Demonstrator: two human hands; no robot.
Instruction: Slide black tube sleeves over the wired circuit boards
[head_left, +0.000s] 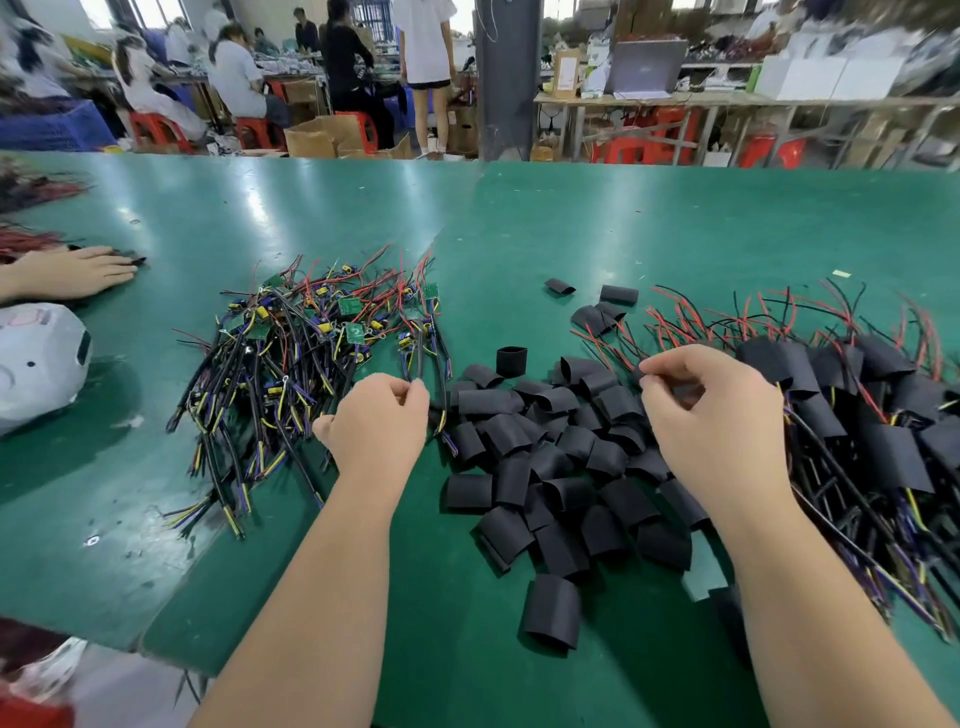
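Loose black tube sleeves (550, 467) heaped mid green table (571, 234), between my hands. Bare wired circuit boards (311, 353) piled left of them, sleeved ones (857, 415) piled right. My left hand (379, 415) pinches the leads of one board (415, 338) at the bare pile's right edge. My right hand (711, 410) is curled over the sleeves, thumb against forefinger. Can't tell whether it grips anything.
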